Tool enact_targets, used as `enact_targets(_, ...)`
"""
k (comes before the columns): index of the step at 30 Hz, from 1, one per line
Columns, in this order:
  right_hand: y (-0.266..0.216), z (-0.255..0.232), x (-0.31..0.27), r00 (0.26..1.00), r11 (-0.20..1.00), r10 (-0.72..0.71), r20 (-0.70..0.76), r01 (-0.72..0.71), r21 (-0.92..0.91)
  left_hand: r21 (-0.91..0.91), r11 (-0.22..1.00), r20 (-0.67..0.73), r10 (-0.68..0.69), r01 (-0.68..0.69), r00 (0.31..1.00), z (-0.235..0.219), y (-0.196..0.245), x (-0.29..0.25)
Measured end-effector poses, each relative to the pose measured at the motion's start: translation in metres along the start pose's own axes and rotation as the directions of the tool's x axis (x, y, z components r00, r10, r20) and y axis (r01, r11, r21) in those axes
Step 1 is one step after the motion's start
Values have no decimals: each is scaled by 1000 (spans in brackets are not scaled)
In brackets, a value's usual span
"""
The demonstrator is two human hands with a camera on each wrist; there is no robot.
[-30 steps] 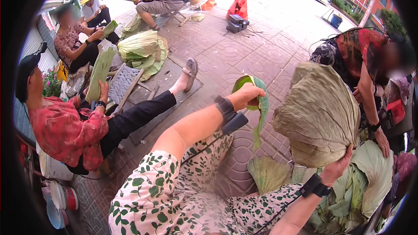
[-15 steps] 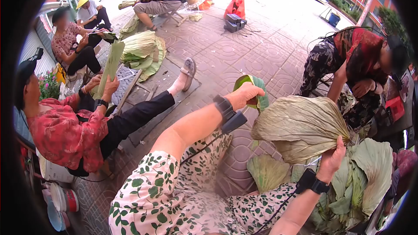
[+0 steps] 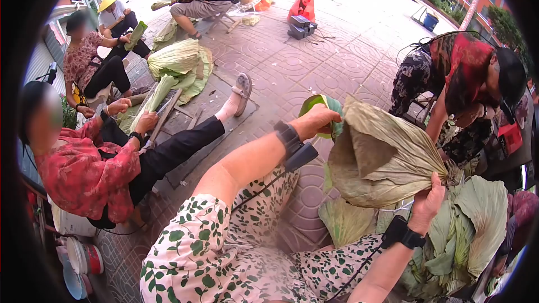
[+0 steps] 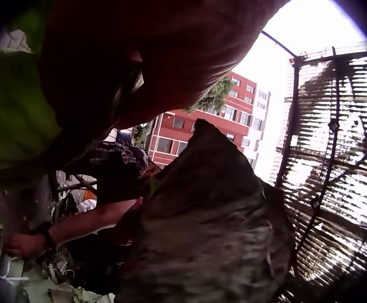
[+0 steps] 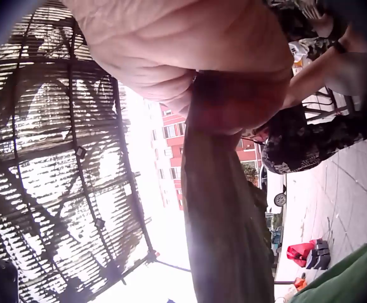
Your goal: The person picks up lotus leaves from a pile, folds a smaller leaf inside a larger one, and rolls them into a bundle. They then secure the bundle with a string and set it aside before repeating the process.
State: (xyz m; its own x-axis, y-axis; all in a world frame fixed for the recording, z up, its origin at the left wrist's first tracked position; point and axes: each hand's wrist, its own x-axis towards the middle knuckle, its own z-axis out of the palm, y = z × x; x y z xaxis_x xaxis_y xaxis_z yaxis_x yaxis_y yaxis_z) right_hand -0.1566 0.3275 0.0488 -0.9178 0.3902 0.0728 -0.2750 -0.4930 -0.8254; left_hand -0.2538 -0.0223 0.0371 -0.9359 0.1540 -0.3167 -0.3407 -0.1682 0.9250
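Patterned paving [image 3: 269, 62] fills the head view; at four o'clock the right hand [image 3: 428, 203] pinches a dry leaf [image 3: 387, 160] near its gathered end, while just right of centre the left hand [image 3: 317, 122] grips a green leaf [image 3: 335, 106]. Left wrist view: the dry leaf, toward six o'clock, looks light, papery, probably brittle. Right wrist view: it runs toward six o'clock from the fingers, likely best held where its ribs bunch.

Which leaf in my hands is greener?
The curled green leaf in your left hand; your right hand holds a broad, wrinkled, brownish leaf.
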Motion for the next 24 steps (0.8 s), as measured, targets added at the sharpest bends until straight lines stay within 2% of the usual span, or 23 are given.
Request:
enact_targets(5,-7,15,-9,1000,996,-15,12,14,86,-46,999,-32,-18,17,999,5,6,-9)
enact_targets(7,-12,7,-13,995,994,-18,98,7,106,-56,998,-27,-17,16,999,3,6,-10)
enact_targets(8,-21,19,-23,985,984,26,173,-56,171,-71,997,-34,1,-4,999,3,5,-11)
enact_targets(10,-22,13,-31,968,981,-70,242,23,193,-105,994,-6,14,-15,1000,0,2,-9)
enact_targets(11,-24,13,-31,983,987,-140,118,130,93,-105,994,-15,16,-17,1000,-2,2,-8)
enact_targets(12,-23,14,-29,983,987,-137,120,126,96,-74,997,-6,-3,2,1000,-2,2,-7)
enact_targets(14,-26,20,-28,996,955,79,50,-90,282,-40,999,8,-25,26,1000,-2,1,-5)
enact_targets(15,-29,16,-18,976,917,215,-12,-198,346,-31,999,11,-30,31,999,-2,2,-5)
enact_targets(16,-26,7,-9,976,917,215,-18,-196,347,-21,999,15,-35,36,999,-1,2,-5)
enact_targets(18,-9,-10,4,976,930,201,79,-215,297,-34,999,8,-13,13,1000,1,1,-5)
enact_targets(19,-4,-7,1,991,974,74,109,-96,205,-51,999,-3,14,-14,1000,2,0,-5)
enact_targets(20,-4,-8,-3,979,995,5,201,-25,94,-50,999,2,11,-11,1000,3,-1,-3)
enact_targets(22,-4,4,-1,989,998,26,147,-34,56,4,1000,-7,27,-27,1000,0,-8,6)
enact_targets(23,-4,3,-2,989,998,24,145,-32,56,-71,995,59,68,-64,996,-3,-12,11)
enact_targets(24,-2,2,-2,995,999,5,97,-9,34,-72,995,60,69,-65,996,-2,-17,16)
